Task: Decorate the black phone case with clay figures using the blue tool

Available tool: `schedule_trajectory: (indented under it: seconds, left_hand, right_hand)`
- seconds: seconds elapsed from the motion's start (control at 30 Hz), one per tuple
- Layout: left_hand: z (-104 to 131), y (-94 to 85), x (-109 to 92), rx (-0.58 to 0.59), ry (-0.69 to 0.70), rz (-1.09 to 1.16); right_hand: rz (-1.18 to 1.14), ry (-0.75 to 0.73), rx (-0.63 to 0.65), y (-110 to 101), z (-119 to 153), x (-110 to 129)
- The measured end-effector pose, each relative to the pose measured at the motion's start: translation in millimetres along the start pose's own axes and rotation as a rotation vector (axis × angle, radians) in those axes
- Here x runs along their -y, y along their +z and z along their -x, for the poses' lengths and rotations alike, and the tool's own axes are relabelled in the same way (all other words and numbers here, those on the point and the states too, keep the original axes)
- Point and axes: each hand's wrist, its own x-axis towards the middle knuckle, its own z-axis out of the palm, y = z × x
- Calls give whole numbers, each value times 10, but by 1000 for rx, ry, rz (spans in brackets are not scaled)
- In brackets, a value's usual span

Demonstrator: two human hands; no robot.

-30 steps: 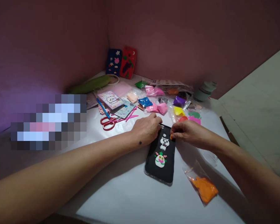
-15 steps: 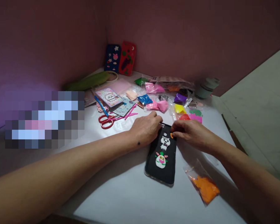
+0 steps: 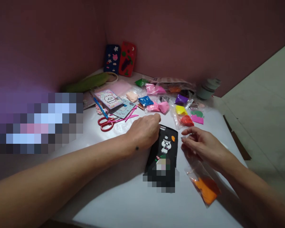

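Note:
A black phone case (image 3: 169,129) lies on the white table, its lower part blurred out. On it are a white cartoon figure (image 3: 166,145) and, near the top right, a small orange clay piece (image 3: 173,138). My left hand (image 3: 146,129) has its fingers curled on the case's upper left edge, with the fingertips partly hidden. Just off the right edge, my right hand (image 3: 199,142) is open, thumb and fingers apart, and holds nothing. A clear bag of orange clay (image 3: 207,190) lies below it, near my wrist.
Bags of coloured clay, such as the blue clay bag (image 3: 145,101) and red clay bag (image 3: 186,120), spread behind the case. Left of them lie red-handled scissors (image 3: 106,124) and a blue pen (image 3: 100,107). Decorated blue (image 3: 112,59) and red (image 3: 127,59) cases lean on the wall.
My right hand has let go of the orange clay piece, which stays on the case, and has drawn away to the right with fingers parted. My left hand stays at the case.

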Motion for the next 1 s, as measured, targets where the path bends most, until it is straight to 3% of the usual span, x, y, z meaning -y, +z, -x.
schedule_trajectory:
  seconds: [0.27, 0.57, 0.83, 1.0]
  left_hand:
    - [13, -122, 59, 176, -140, 284]
    - [-7, -108, 109, 289, -288, 609]
    - [-30, -118, 144, 363, -300, 846]
    - [-30, -176, 147, 390, -277, 862]
  right_hand:
    - [-450, 75, 152, 44, 36, 9]
    - [-645, 46, 214, 130, 1, 25]
    - [-840, 16, 194, 241, -47, 111]
    - [-970, -2, 230, 286, -85, 85]
